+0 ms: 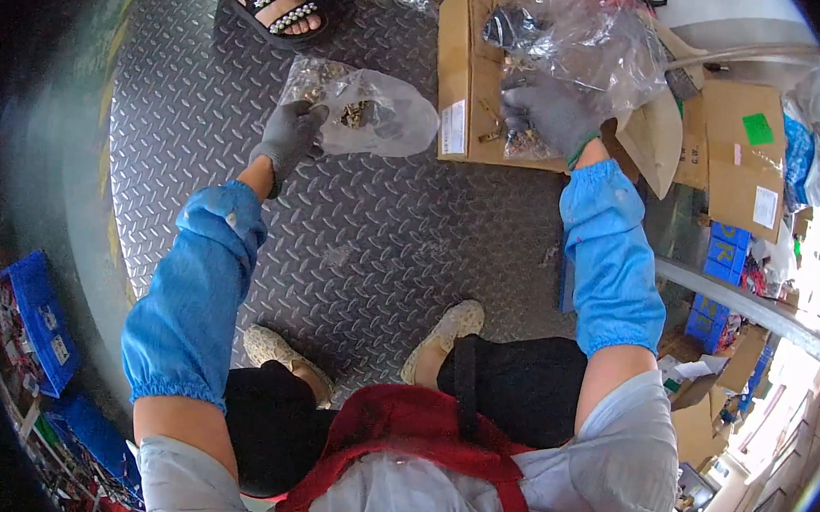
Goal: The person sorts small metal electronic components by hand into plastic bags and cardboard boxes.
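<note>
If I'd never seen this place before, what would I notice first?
Probably the bright blue sleeves on both forearms, with a red apron between them at the bottom. Next, the gray-gloved left hand at a clear bag with brass-coloured bits, left of a cardboard box. Another person's studded sandal sits at the upper left.

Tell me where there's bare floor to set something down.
The widest bare patch of metal floor lies between the plastic bag and the pale shoes. Another is left of the left hand, below the sandal. The cardboard box under the right hand is crowded.
</note>
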